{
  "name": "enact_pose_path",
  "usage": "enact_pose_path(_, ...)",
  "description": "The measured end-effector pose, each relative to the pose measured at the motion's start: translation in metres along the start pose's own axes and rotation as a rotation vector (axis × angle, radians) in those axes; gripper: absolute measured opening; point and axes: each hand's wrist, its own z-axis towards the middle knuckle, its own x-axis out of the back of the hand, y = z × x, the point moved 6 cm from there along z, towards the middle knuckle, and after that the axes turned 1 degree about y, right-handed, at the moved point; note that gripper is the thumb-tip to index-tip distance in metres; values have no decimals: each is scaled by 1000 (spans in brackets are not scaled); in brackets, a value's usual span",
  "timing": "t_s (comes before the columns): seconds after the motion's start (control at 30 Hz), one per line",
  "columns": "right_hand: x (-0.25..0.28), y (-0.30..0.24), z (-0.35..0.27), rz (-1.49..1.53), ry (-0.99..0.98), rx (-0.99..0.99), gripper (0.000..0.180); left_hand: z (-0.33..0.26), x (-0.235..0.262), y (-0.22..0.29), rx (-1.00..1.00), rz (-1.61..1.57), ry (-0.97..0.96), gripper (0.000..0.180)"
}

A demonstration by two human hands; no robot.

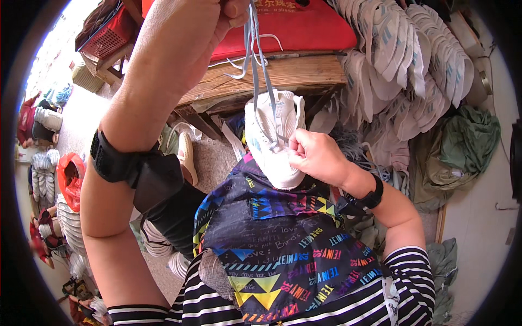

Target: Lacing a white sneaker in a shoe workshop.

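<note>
A white sneaker [279, 169] rests toe toward me at my lap, below the edge of a wooden bench. From its eyelets a grey-blue shoelace [255, 76] runs up, pulled fairly straight. High at the top edge of the view, my left hand [224, 20] is closed on the upper part of that lace; some of its fingers are cut off by the frame. My right hand [317, 156] is closed against the sneaker's side near the lowest eyelets, fingertips pinched at the lace there. Exactly what sits between those fingertips is partly hidden.
Ahead stands the wooden bench [217, 89] with a red cloth [304, 32] and loose white laces. Rows of white shoe uppers [391, 49] hang at the right, above green cloth [467, 141]. A red plastic bag [70, 179] and stacked shoe parts lie left. A patterned apron [293, 244] covers my lap.
</note>
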Motion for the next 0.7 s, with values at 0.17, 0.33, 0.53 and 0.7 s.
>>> enact_pose_path(0.17, -3, -4, 1, -201, 147, 54, 18, 5, -1, -11, 12, 8, 33, 29)
enact_pose_path(0.33, -3, -9, 2, -339, 205, 15, 17, 0, -8, -13, 41, 59, 110, 27)
enact_pose_path(0.53, -4, 0, 6, -232, 10, 44, 21, -2, -9, -12, 36, 38, 14, 26)
enact_pose_path(0.7, 4, -2, 7, -285, -60, 65, 19, 3, 1, -1, -47, 47, 35, 26)
